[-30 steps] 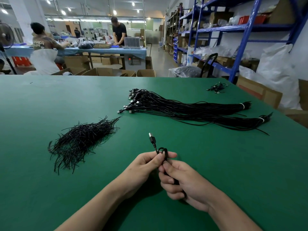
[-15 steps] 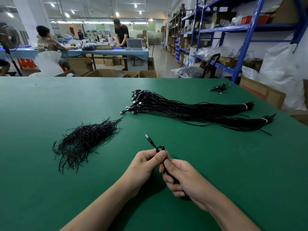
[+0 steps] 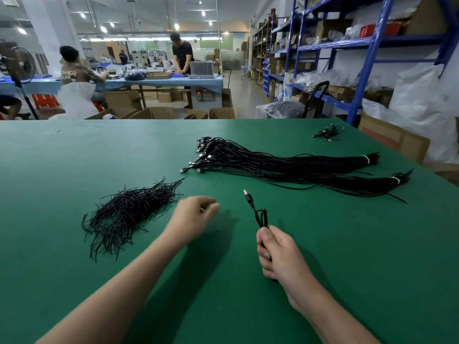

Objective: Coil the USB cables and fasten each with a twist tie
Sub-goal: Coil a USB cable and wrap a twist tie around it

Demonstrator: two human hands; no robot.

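My right hand [image 3: 278, 254] grips a coiled black USB cable [image 3: 260, 217] in its fist; the coil's looped end and the USB plug stick up above the thumb. My left hand [image 3: 191, 214] is off the cable and hovers, blurred, above the green table between the cable and a loose pile of black twist ties [image 3: 129, 212] at the left. Its fingers are loosely curled and hold nothing that I can see. Two long bundles of uncoiled black USB cables [image 3: 285, 167] lie across the table's middle and right, each bound near its right end with a white tie.
A small heap of coiled cables [image 3: 327, 132] lies at the table's far right corner. The green table [image 3: 74, 155] ends at the right beside cardboard boxes [image 3: 395, 140] and blue shelving [image 3: 365, 70]. People work at a blue table far behind.
My left hand has let go of the coil and moved left toward the twist ties. My right hand now holds the coiled cable alone, more upright.
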